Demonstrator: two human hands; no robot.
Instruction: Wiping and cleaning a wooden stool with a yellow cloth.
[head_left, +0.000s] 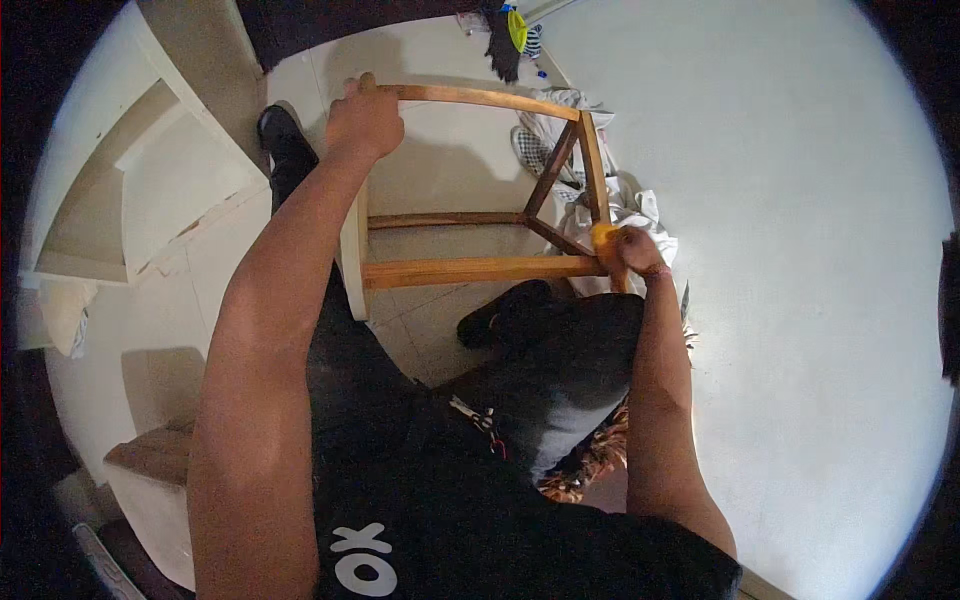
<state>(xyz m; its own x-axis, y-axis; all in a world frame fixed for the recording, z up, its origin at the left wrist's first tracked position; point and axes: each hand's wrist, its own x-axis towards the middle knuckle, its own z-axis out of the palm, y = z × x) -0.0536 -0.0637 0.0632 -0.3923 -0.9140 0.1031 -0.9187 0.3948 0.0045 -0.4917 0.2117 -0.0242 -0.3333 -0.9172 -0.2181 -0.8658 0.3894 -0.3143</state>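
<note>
A wooden frame (480, 268), probably a small stool or table with its legs and braces showing, lies on its side in front of me. My left hand (365, 120) is closed around the far left end of its upper rail. My right hand (637, 250) presses a yellow-orange cloth or sponge (606, 241) against the frame's right end, near the corner where bars meet; its exact kind is blurred. A pale flat panel (352, 259) forms the frame's left side. The frame stands between my legs, above the tiled floor.
Crumpled white cloths (652, 214) and a checkered slipper (531, 150) lie behind the frame's right end. A white wall (795, 300) runs along the right. At left stands an open white cabinet or shelf (161, 180). A wooden-topped block (154, 454) is at lower left.
</note>
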